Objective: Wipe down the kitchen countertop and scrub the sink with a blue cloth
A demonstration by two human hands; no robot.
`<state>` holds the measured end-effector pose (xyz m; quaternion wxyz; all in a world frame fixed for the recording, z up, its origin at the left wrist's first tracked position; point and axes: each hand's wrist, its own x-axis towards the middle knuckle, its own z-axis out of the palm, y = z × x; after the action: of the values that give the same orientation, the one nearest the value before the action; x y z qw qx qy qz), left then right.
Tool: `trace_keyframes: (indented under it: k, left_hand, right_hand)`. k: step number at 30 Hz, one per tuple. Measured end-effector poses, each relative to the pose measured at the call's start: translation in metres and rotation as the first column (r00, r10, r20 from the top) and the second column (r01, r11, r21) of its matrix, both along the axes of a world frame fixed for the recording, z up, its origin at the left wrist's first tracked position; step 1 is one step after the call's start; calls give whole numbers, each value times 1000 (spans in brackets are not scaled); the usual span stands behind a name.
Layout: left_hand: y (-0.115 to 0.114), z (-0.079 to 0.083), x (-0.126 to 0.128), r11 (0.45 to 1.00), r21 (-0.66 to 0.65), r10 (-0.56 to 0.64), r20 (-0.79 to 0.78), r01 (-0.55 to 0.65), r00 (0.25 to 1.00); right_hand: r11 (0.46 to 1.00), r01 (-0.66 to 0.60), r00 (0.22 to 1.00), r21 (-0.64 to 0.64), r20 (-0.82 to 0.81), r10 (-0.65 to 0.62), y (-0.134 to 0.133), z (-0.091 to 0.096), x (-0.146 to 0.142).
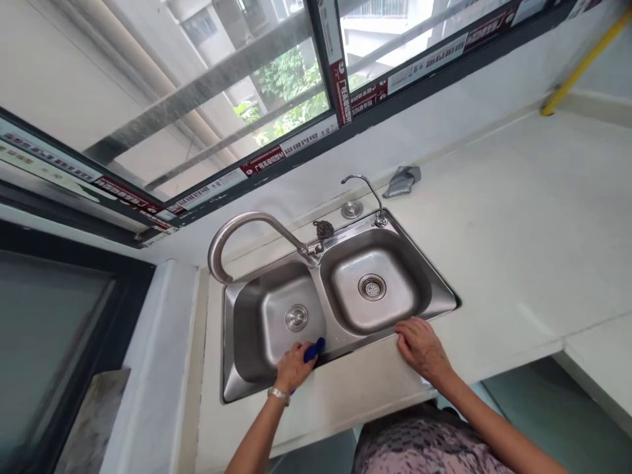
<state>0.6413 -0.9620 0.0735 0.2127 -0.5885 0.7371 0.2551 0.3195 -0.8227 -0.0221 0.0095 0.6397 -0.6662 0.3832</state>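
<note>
Being held well apart at the front of the double sink (442, 301), the hands are seen with a blue object (315, 349) clamped in the left hand (293, 367) by the left basin (276, 326), the right hand (421, 347) rested at the right basin's near rim, its grip impossible to tell, and a faucet (254, 216) mounted behind

At the near side of the silver double-bowl steel sink (444, 302), we hold a small, bright-blue object (315, 349) in our left hand (293, 366); our right hand (421, 346) rests there too.
</note>
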Motion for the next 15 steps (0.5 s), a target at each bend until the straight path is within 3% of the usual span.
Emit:
trace_keyframes:
  k: [4, 8, 12, 15]
  left_hand:
    - [19, 1, -17, 998, -31, -62, -188, 57, 980]
    - [10, -16, -17, 999, 30, -32, -322, 43, 946]
    - [-17, -32, 16, 992, 122, 68, -244, -39, 967]
    - [-42, -37, 53, 974, 225, 33, -84, -13, 996]
  right_hand:
    - [1000, 8, 1000, 23, -26, -8, 2, -4, -1]
    - [999, -7, 999, 36, -41, 8, 5, -8, -4]
    - [1000, -16, 998, 17, -64, 17, 6, -6, -7]
    - [1000, -21, 996, 23, -84, 23, 6, -3, -7]
